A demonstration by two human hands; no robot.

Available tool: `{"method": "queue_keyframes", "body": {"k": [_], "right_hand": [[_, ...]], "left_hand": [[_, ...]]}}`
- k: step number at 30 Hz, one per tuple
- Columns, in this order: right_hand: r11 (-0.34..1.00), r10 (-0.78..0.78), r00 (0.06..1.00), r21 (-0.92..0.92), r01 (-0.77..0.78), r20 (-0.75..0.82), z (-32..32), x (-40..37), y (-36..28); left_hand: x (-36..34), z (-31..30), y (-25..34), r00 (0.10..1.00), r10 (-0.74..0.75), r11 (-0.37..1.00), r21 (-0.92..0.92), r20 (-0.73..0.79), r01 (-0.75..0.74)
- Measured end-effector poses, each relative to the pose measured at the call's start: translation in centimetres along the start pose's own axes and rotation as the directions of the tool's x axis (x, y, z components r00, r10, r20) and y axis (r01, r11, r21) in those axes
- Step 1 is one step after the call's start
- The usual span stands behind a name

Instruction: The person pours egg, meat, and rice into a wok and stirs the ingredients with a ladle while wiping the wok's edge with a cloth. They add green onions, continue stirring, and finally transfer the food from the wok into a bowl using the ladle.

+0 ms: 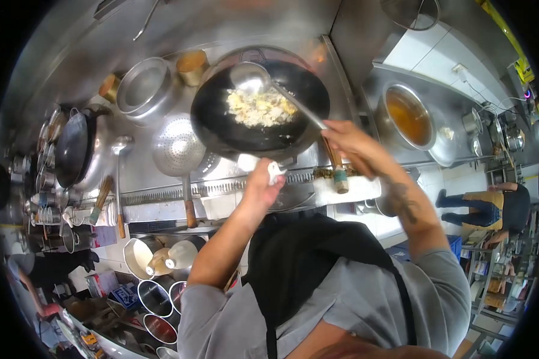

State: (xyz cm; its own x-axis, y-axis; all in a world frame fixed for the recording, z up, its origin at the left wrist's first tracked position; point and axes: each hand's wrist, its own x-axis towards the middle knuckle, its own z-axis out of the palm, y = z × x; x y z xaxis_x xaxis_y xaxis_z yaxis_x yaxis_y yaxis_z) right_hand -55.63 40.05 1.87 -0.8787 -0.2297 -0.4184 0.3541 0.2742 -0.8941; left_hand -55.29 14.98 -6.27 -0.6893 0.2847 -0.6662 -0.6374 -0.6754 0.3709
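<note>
Fried rice with yellow egg bits (260, 109) lies in a large black wok (221, 128). My left hand (262, 184) is closed on a white cloth (248, 161) at the wok's near edge; the wok's handle, if there is one, is hidden there. The fingers of my right hand (348, 139) wrap round the handle of a metal ladle (250, 78), whose round bowl is over the far part of the rice.
A perforated strainer (178, 145) and a long-handled ladle (122, 143) lie left of the wok. On the right counter stands a pot of amber liquid (409, 116). Containers (139, 257) stand lower left. Two other people are in the background, one on each side.
</note>
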Motion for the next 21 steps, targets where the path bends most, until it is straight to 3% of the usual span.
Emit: {"method": "queue_keyframes", "body": {"k": [1, 2, 3, 5, 6, 7, 9, 10, 11, 12, 13, 15, 17, 18, 19, 21], "right_hand": [[0.991, 0.017, 0.994, -0.132, -0.031, -0.108, -1.5, 0.3, 2.1], [0.972, 0.007, 0.998, -0.233, -0.02, -0.06, -2.0, -1.3, 1.3], [0.941, -0.014, 1.0, -0.338, 0.01, -0.008, -2.9, -2.9, -0.2], [0.794, -0.044, 0.994, -0.601, 0.095, 0.1, -3.7, -7.0, -0.8], [0.677, -0.08, 0.987, -0.719, 0.157, 0.14, -4.4, -8.4, -2.6], [0.639, 0.125, 0.979, -0.768, 0.042, 0.158, -4.1, -10.6, -5.6], [0.675, 0.196, 0.963, -0.737, 0.006, 0.187, -5.7, -11.7, -4.8], [0.628, 0.062, 0.973, -0.767, 0.135, 0.222, -6.4, -10.3, -2.9], [0.59, 0.025, 0.982, -0.796, 0.137, 0.188, -6.5, -8.5, -1.8], [0.552, -0.011, 0.988, -0.823, 0.134, 0.153, -6.7, -6.6, -0.7], [0.473, -0.073, 0.988, -0.868, 0.154, 0.135, -5.9, -5.4, -1.1], [0.443, -0.186, 0.981, -0.887, 0.132, 0.053, -4.2, -5.2, -1.7], [0.37, -0.243, 0.968, -0.916, 0.153, 0.064, -4.0, -6.5, -2.4], [0.328, -0.266, 0.961, -0.931, 0.16, 0.071, -4.2, -6.9, -3.0], [0.338, -0.266, 0.96, -0.924, 0.18, 0.089, -4.3, -7.2, -3.3], [0.367, -0.26, 0.956, -0.902, 0.227, 0.134, -4.5, -8.1, -3.8]], "left_hand": [[-1.5, 0.7, -0.3, 1.0, -0.002, 1.0, -0.002, -0.028, 0.002], [-2.6, 0.5, -1.1, 0.998, -0.004, 1.0, -0.008, -0.062, 0.004], [1.1, -2.7, -1.5, 0.934, 0.232, 0.952, 0.133, 0.273, -0.275], [2.7, -1.7, 0.2, 0.991, 0.108, 0.993, -0.055, 0.074, -0.104], [1.0, -1.2, -0.4, 0.999, 0.017, 0.999, -0.05, -0.04, -0.019], [-1.7, 0.3, -0.7, 1.0, 0.006, 1.0, 0.015, 0.021, -0.007], [-5.3, 1.9, -1.2, 0.999, -0.028, 1.0, -0.011, -0.015, 0.028], [-5.0, 2.0, -0.9, 0.999, -0.025, 0.999, -0.031, -0.042, 0.023], [-4.0, 2.7, 0.1, 0.998, -0.019, 0.999, -0.044, -0.058, 0.016], [0.2, 0.0, 0.4, 0.986, -0.095, 0.992, -0.07, 0.134, 0.105], [2.4, -3.0, -2.0, 0.989, -0.08, 0.994, -0.066, 0.124, 0.089], [3.7, -8.1, -6.0, 0.991, -0.03, 0.998, -0.06, 0.13, 0.038], [0.3, -11.1, -9.2, 0.923, -0.104, 0.994, 0.003, 0.37, 0.111], [2.1, -10.7, -8.6, 0.942, 0.05, 0.958, 0.251, 0.332, -0.14], [3.6, -11.5, -8.6, 0.93, 0.21, 0.812, 0.476, 0.302, -0.338], [-3.6, -2.4, -4.1, 0.974, 0.137, 0.984, 0.086, 0.178, -0.154]]}}
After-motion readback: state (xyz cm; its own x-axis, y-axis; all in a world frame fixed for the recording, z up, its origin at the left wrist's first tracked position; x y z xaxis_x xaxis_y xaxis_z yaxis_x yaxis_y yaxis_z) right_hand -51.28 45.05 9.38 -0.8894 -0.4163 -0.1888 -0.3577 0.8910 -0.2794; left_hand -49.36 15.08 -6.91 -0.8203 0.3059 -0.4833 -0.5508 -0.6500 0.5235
